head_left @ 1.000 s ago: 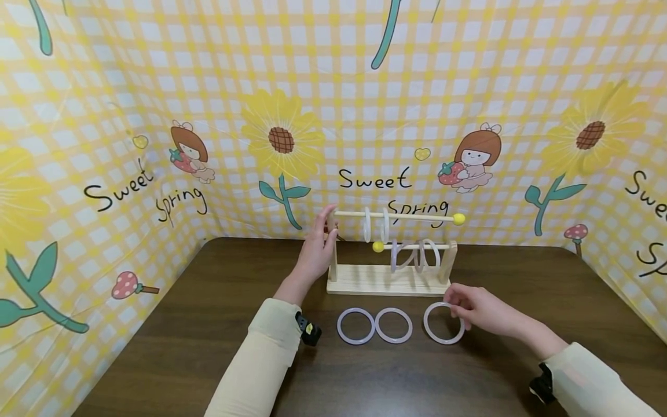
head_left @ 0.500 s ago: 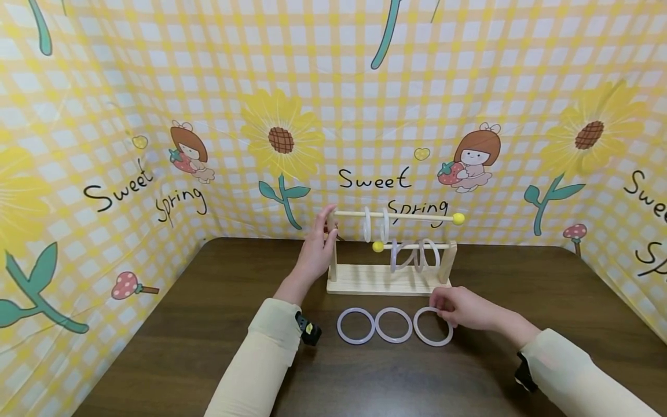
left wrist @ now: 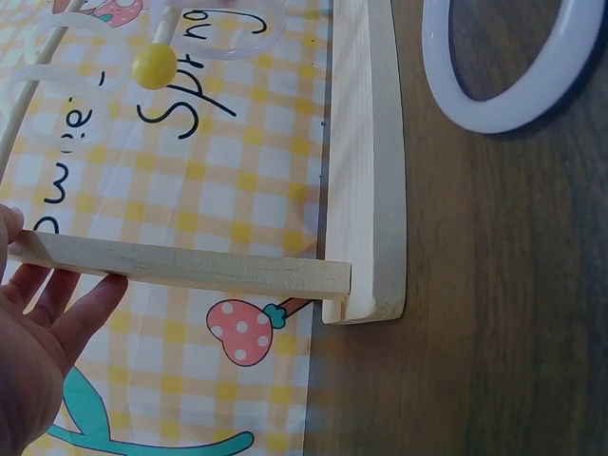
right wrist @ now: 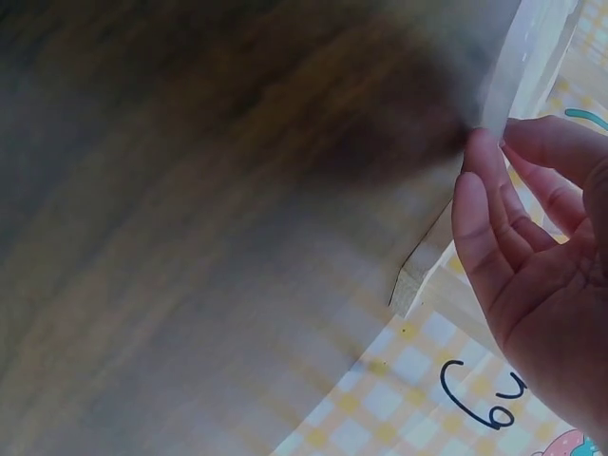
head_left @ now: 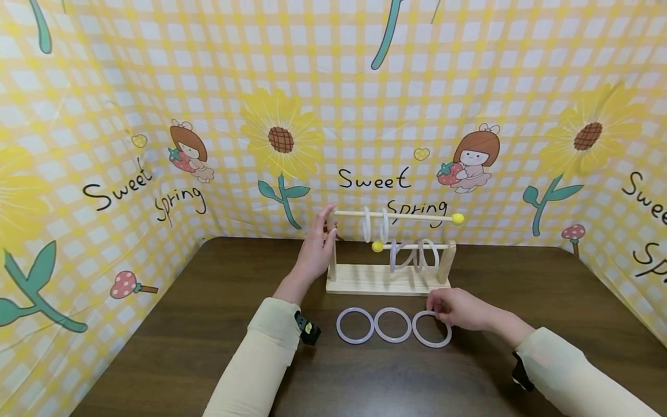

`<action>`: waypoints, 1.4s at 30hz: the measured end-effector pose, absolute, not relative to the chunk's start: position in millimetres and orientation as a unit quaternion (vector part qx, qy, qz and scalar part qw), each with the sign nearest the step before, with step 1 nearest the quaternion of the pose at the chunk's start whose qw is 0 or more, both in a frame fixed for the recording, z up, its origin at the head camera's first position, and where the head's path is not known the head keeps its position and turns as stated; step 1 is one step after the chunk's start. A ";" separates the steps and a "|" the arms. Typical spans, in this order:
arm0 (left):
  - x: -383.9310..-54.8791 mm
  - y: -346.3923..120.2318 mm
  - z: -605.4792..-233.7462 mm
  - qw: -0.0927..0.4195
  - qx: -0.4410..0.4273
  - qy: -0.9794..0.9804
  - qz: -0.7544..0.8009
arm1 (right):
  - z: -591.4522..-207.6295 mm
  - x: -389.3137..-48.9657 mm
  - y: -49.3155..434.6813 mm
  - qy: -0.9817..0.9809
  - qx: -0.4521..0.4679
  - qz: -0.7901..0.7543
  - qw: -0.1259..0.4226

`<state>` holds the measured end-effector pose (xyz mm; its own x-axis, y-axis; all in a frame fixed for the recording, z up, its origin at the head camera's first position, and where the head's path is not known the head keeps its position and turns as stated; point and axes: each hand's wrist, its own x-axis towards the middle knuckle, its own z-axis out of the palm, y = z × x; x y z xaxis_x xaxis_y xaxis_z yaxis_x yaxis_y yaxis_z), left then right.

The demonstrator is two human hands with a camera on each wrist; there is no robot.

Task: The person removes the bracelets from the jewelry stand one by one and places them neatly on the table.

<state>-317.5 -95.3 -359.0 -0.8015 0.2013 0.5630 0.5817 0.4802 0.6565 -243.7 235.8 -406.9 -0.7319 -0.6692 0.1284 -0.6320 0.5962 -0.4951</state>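
On a wooden bangle rack [head_left: 385, 281], my left hand [head_left: 314, 249] grips the upright post [left wrist: 180, 268] near its top, the fingers along one side. My right hand [head_left: 464, 308] pinches the far right edge of a pale bangle [head_left: 431, 346] close over the table, thumb and fingertips at its rim [right wrist: 506, 76]. Beside it, a middle bangle [head_left: 393, 341] and a lilac left bangle [head_left: 355, 342] lie flat, the three in a row before the rack. Two whitish bangles, one of them nearer the post [head_left: 367, 225], hang on the upper rod; several hang on the lower rod.
Yellow balls cap both rods, the upper cap [head_left: 457, 219] pointing right and the lower cap [head_left: 377, 247] left. A dark wooden table [head_left: 219, 359] bears everything. Checked yellow cloth [head_left: 333, 116] with sunflower prints stands close behind and at the sides.
My right hand has slid its bangle left across the table to the middle bangle, and then slightly toward me. My left hand has stayed on the post.
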 end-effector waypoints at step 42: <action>-318.0 -94.1 -359.9 0.211 -0.232 -0.833 -0.455 | -372.9 -253.6 196.2 0.863 -0.223 -0.426 -0.156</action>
